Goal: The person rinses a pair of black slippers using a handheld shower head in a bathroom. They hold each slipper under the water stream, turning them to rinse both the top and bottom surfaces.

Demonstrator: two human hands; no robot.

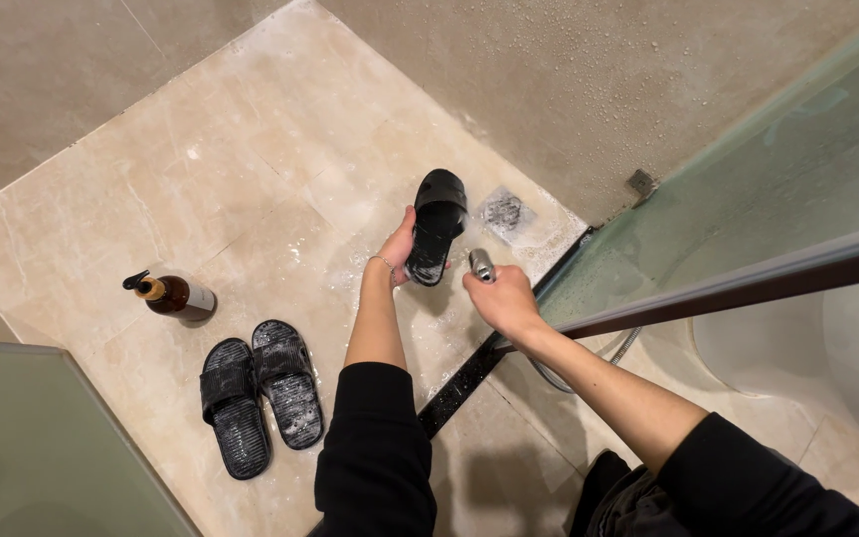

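Black slipper held up over the wet shower floor, near the drain, gripped at its edge by the left hand. Right hand closed around a metal spray head aimed at it. Likely risks: soapy slipper sliding out of the grip; spray bouncing onto the black sleeves; slick tiles underfoot; hose snagging on the glass door.

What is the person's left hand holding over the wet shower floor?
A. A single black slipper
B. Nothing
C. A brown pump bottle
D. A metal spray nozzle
A: the left hand grips a single black slipper, while the right hand holds the metal spray nozzle and the brown pump bottle stands on the floor.
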